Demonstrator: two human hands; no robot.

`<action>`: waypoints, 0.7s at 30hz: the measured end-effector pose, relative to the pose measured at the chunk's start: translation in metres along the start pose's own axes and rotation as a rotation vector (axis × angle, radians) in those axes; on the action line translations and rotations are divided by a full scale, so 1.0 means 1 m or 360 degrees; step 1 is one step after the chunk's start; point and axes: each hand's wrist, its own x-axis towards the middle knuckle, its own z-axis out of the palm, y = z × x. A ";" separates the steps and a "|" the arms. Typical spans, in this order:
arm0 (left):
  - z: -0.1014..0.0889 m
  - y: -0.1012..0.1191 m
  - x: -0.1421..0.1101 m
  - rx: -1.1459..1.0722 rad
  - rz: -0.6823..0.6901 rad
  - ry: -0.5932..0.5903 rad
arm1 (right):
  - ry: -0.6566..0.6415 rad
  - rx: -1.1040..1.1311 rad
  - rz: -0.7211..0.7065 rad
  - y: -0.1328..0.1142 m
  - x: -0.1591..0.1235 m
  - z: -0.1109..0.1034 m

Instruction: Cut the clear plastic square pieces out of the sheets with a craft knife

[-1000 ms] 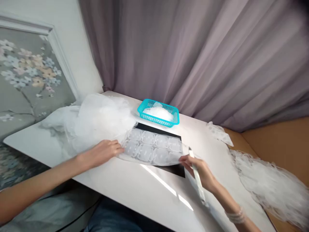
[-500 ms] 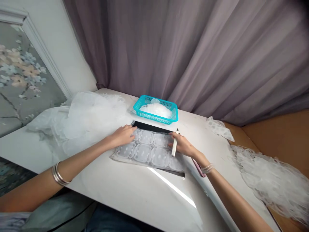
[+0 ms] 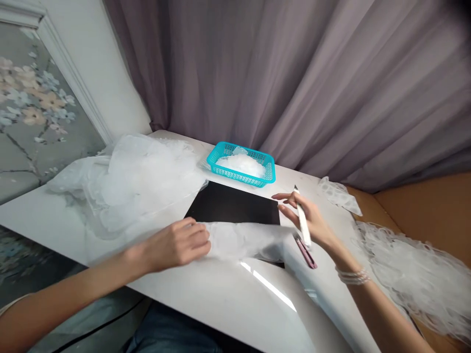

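Observation:
My left hand [image 3: 189,242], fingers curled, grips the left end of a sheer white fabric strip [image 3: 239,240]. The strip lies bunched and blurred over the front part of a black board [image 3: 235,203], whose back part shows bare. Held in my right hand [image 3: 311,215] is a white pen-shaped tool [image 3: 303,223], its dark tip pointing away from me. The thumb and index finger of that hand stretch out by the board's back right corner. Beneath the right hand, a narrow pink tool [image 3: 306,251] rests on the table.
A turquoise basket [image 3: 241,177] with white pieces inside stands behind the board. Sheer white fabric [image 3: 143,176] is heaped at the left. White scraps [image 3: 338,193] lie at the right, near a large tangle of white cut-outs [image 3: 415,274]. A curtain [image 3: 228,73] hangs behind the white table [image 3: 206,294].
My left hand has drawn the patterned fabric toward me, baring the back of the black board. My right hand has moved right, off the fabric, still holding the white tool.

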 end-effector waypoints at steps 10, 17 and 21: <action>0.016 0.052 -0.013 -0.0495 -0.1173 0.0751 | -0.0584 0.0087 -0.0660 -0.082 -0.010 0.099; 0.034 0.083 0.008 -0.1774 -0.2322 0.1576 | -0.0274 0.0337 -0.0432 -0.074 0.004 0.139; 0.032 0.089 0.016 -0.2971 -0.2275 0.1744 | -0.0216 0.0414 -0.0270 -0.082 0.017 0.131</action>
